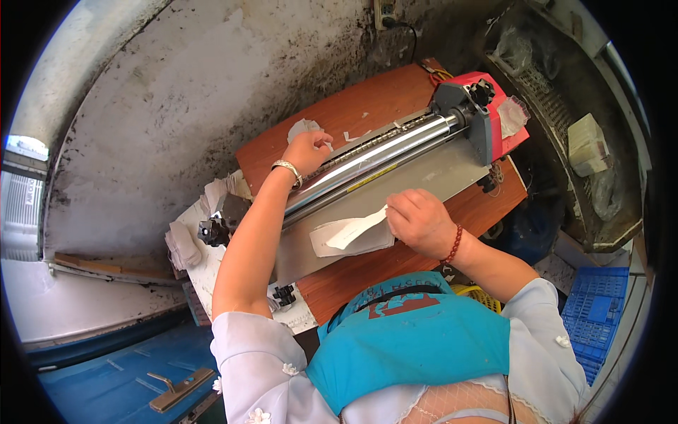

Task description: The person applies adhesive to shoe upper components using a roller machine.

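My right hand (421, 220) pinches the end of a thin white strip (361, 227) between thumb and fingers, on the near side of a roller machine (487, 116). Under the strip, a few flat white pieces (330, 244) lie on the machine's metal plate (441, 177). My left hand (308, 152) reaches over the left part of the shiny roller (381, 154) to its far side. Its fingers are loosely bent and apart, with nothing visible in them. A crumpled white piece (302, 128) lies just behind this hand, partly hidden by it.
The machine stands on a brown wooden table (339, 286) against a stained wall (212, 63). Black knobs (214, 231) stick out at its left end. White bundles (182, 246) lie at left. Further right are a dark metal trough (565, 127) and a blue crate (597, 311).
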Action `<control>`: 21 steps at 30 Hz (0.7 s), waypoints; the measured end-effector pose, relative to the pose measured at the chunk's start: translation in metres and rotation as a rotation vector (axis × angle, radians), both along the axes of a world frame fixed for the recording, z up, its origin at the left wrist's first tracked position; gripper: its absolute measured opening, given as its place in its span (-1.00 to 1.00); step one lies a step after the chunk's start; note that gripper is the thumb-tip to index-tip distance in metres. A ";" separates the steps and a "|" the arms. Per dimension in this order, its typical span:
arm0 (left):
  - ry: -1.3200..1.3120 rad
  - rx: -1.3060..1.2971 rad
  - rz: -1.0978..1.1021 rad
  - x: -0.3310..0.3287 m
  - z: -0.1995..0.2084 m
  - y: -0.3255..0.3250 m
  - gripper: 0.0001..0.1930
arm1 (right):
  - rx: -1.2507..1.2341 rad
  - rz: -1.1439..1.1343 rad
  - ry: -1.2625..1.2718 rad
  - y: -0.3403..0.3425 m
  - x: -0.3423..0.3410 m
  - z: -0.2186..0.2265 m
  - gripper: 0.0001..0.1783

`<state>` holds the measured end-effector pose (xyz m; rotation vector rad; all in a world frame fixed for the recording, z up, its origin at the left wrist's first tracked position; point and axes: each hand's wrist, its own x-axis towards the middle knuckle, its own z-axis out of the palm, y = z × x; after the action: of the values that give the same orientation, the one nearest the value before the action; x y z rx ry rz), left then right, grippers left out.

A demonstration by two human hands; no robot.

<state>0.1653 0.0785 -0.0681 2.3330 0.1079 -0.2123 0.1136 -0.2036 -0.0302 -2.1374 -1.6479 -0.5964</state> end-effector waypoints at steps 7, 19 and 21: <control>0.224 -0.278 0.040 -0.010 0.019 -0.024 -0.70 | -0.143 -0.066 -0.036 -0.034 0.004 0.004 -0.88; 0.081 0.088 -0.125 -0.002 0.007 -0.037 -0.62 | -0.294 -0.133 -0.072 -0.036 0.018 -0.008 -0.92; 0.042 0.208 -0.142 0.000 0.007 -0.041 -0.60 | -0.292 -0.165 -0.032 -0.025 0.020 -0.013 -0.93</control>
<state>0.1656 0.0375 -0.0614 2.5463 -0.0162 -0.3354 0.1337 -0.2284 -0.0435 -2.5032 -1.6725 -0.4613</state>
